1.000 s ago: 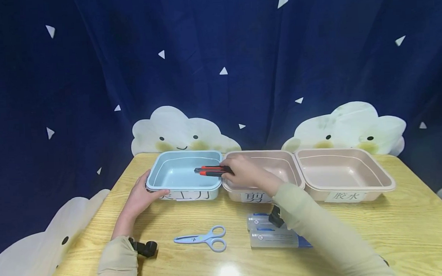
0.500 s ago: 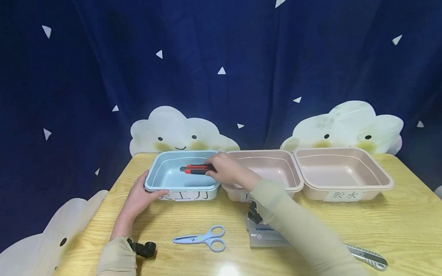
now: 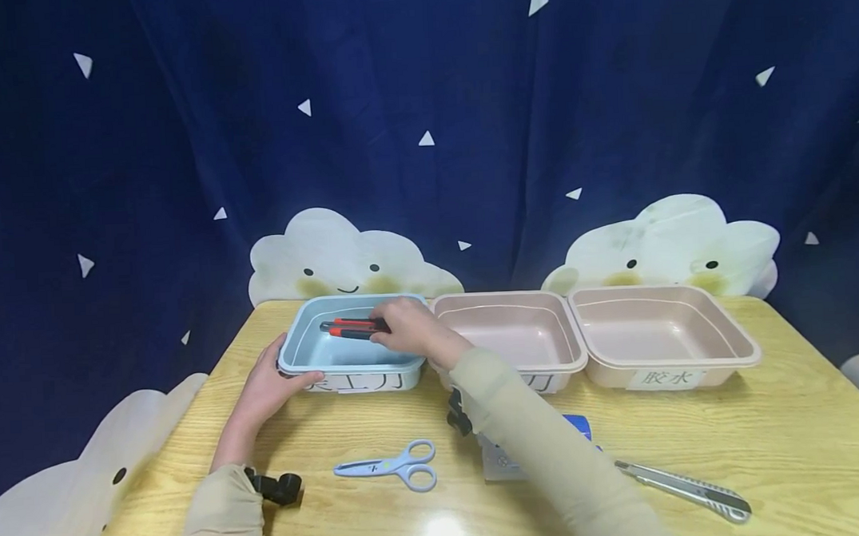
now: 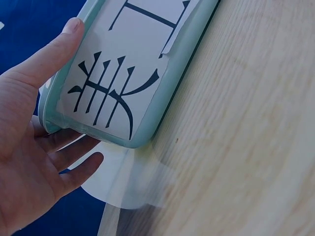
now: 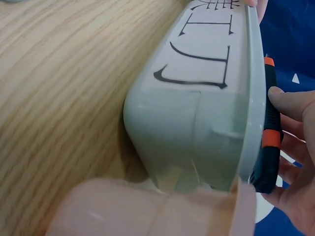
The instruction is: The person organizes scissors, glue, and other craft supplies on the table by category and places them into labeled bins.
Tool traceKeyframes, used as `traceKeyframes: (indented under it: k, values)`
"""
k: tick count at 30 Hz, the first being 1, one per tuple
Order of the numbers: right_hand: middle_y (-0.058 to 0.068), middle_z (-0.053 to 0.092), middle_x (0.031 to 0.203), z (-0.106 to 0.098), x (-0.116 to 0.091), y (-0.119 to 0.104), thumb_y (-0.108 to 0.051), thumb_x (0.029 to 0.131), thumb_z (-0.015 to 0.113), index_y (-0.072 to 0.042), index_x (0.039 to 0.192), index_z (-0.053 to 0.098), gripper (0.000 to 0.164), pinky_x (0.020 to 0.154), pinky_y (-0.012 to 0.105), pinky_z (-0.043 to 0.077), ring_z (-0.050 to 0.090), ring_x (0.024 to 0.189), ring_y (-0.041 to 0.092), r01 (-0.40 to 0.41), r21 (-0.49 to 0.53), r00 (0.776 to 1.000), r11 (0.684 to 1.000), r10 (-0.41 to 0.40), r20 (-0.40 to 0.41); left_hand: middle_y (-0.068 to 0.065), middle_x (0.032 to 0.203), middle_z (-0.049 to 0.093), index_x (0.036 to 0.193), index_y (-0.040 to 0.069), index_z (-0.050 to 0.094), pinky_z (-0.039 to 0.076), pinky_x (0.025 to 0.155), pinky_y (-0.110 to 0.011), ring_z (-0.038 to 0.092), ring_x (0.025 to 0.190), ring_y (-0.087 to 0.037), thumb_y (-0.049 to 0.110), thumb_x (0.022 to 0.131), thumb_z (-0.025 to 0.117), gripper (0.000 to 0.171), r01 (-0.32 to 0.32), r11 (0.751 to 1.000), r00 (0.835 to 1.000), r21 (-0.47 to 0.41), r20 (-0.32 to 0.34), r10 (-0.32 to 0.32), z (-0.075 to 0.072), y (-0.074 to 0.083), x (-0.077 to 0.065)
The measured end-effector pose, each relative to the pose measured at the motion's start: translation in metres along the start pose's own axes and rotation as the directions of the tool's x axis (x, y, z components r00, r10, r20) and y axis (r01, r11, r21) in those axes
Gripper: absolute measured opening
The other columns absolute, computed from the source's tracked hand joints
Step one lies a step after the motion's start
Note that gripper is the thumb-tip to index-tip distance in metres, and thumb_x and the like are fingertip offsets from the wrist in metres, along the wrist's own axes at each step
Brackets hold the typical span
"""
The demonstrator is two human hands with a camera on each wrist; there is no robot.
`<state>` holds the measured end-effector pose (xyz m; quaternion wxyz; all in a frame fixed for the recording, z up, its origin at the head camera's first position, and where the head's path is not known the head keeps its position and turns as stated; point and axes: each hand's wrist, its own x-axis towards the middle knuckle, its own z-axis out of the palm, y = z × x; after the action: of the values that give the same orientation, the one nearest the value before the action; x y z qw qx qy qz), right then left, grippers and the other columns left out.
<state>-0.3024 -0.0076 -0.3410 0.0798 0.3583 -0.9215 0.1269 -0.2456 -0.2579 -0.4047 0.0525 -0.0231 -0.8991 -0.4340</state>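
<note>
Red-and-black box cutter (image 3: 356, 333): shifted left with the right hand (image 3: 408, 326) since a second ago, from the blue bin's right rim to above its interior.
Table (image 3: 803, 411): pale wood grain; blue scissors (image 3: 391, 465), a silver cutter (image 3: 691, 490) and clear bottles (image 3: 500, 463), partly hidden by the right sleeve (image 3: 545, 447), lie on it.
Curtain (image 3: 362, 47): navy with white triangles and clouds, behind the table.
Blue bin (image 3: 355, 369): labelled 美工刀; left hand (image 3: 269, 387) clamped on its left end, thumb at the front.
Pink bins: middle pink bin (image 3: 506, 305) beside right pink bin (image 3: 661, 299), labelled 胶水.
Right-hand grip: fingers and thumb clamped on the box cutter.
</note>
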Motion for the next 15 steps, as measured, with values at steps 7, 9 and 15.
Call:
traceKeyframes:
  k: [7,9,15]
  values:
    - [-0.002,0.066,0.093,0.014,0.01,-0.003,-0.03,0.083,0.065,-0.013,0.11,0.065,0.032,0.073,0.027,0.045,0.055,0.081,0.011,-0.025,0.048,0.999,0.999,0.024,0.023,-0.023,0.142,0.028,0.145,0.005,0.017,0.026,0.103,-0.053,0.032,0.126,-0.037,0.04,0.07,0.076,0.101,0.001,1.0,1.0,-0.014,0.006,-0.001,0.0,-0.001,0.0]
    - [-0.002,0.066,0.093,0.018,0.012,-0.003,-0.03,0.082,0.067,-0.014,0.109,0.066,0.032,0.072,0.026,0.045,0.054,0.079,0.011,-0.047,0.058,0.998,0.997,0.045,0.041,-0.023,0.142,0.028,0.145,0.005,0.017,0.026,0.103,-0.053,0.032,0.126,-0.037,0.04,0.07,0.076,0.101,0.002,1.0,1.0,-0.016,0.003,-0.002,-0.001,-0.002,0.0]
    - [-0.004,0.068,0.096,0.029,0.018,-0.002,-0.031,0.077,0.071,-0.016,0.109,0.067,0.035,0.079,0.027,0.046,0.058,0.086,0.011,-0.118,0.046,0.99,0.992,0.114,0.084,-0.021,0.139,0.033,0.143,0.005,0.022,0.027,0.102,-0.051,0.035,0.124,-0.036,0.037,0.07,0.077,0.096,-0.029,0.999,1.0,-0.025,-0.01,0.028,0.001,-0.001,0.0]
